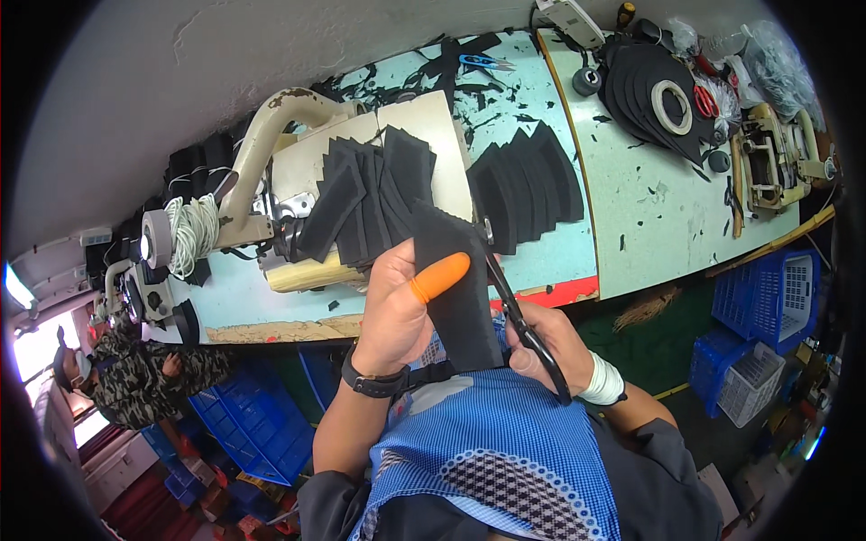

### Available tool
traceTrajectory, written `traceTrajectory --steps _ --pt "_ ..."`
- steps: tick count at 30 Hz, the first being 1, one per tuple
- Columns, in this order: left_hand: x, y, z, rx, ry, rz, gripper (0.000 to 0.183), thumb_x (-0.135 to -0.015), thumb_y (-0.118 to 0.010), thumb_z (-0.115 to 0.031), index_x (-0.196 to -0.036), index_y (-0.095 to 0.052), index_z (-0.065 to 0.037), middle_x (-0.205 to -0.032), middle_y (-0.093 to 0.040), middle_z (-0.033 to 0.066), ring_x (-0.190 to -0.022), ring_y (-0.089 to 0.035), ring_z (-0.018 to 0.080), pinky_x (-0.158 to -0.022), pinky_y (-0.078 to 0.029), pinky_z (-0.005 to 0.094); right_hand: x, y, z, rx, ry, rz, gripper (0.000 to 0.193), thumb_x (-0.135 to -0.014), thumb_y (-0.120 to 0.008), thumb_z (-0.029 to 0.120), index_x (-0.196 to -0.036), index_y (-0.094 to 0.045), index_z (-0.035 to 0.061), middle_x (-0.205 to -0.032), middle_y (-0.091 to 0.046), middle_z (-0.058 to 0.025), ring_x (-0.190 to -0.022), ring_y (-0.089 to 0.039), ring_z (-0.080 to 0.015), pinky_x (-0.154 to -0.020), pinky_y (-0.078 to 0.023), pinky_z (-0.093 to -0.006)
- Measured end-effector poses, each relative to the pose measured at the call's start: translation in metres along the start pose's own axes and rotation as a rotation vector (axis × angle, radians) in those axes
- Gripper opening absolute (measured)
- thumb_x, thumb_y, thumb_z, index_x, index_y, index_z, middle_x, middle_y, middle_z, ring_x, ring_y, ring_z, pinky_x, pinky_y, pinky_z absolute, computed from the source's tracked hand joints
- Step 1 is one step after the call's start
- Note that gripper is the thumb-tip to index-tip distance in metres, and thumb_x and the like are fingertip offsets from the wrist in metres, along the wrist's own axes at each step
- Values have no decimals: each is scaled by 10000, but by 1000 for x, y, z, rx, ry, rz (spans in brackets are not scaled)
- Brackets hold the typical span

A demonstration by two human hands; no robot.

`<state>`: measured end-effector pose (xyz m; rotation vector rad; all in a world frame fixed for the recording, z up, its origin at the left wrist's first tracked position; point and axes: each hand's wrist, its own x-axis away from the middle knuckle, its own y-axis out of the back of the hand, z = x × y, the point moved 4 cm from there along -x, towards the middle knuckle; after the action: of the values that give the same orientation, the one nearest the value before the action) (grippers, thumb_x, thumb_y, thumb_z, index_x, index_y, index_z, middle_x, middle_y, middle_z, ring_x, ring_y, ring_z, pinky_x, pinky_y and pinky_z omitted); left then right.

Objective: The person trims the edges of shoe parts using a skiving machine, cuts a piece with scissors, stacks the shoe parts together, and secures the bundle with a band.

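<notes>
My left hand [393, 316], an orange finger cot [440, 276] on its thumb, grips a flat black fabric piece [462, 320] in front of my apron. In my right hand [566, 347] is a pair of black-handled scissors [530, 338], its blades up along the piece's right edge. Whether the blades are parted is hard to make out. Just beyond my hands, a fanned stack of similar black pieces [361, 203] lies on the sewing machine bed [442, 135]. A second stack [532, 189] rests to its right on the pale table.
A beige sewing machine arm [271, 135] stands at left, near a white cord bundle [192, 236]. Blue thread snips [485, 62] lie among black scraps. Black rounds [640, 90] and red-handled scissors [705, 102] sit far right. Blue crates [767, 293] flank me; a person [126, 370] is at left.
</notes>
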<state>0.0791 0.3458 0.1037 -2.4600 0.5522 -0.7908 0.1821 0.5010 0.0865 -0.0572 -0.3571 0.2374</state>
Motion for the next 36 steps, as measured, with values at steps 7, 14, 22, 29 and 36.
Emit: traceTrajectory --steps 7,14,22,29,36 --pt "2 2 2 -59 15 8 239 -940 -584 -78 -1129 -571 68 -1056 -655 272 -980 -686 309 -725 -619 358 1 -3 0 -19 13 -3 658 -816 -648 663 -770 -530 18 -580 -428 4 -517 -413 -97 -473 -348 -284" --pt "2 0 3 -99 19 3 243 -945 -565 -65 -1151 -562 65 -1065 -654 259 -980 -686 292 -747 -623 389 1 -3 -1 -50 3 -43 658 -817 -646 663 -753 -518 22 -578 -430 3 -514 -421 -95 -476 -353 -281" --pt "2 -5 3 -145 11 -45 245 -947 -537 -44 -1164 -556 68 -1069 -658 243 -977 -688 270 -764 -620 383 0 -1 1 -23 -25 -66 639 -818 -680 616 -780 -531 -4 -580 -441 -12 -519 -440 -99 -477 -356 -286" --pt "5 -2 4 -176 -10 -43 254 -941 -547 -46 -1166 -565 68 -1049 -672 221 -936 -699 242 -767 -609 335 1 -2 -4 -7 -47 -85 640 -827 -674 610 -771 -540 -14 -563 -427 -3 -514 -430 -97 -471 -346 -292" --pt "5 -4 3 -145 10 -45 252 -940 -549 -41 -1167 -567 66 -1051 -672 215 -931 -699 237 -769 -609 339 3 -1 -1 33 -40 -94 627 -844 -659 600 -718 -530 -1 -529 -418 -5 -492 -430 -99 -458 -338 -293"
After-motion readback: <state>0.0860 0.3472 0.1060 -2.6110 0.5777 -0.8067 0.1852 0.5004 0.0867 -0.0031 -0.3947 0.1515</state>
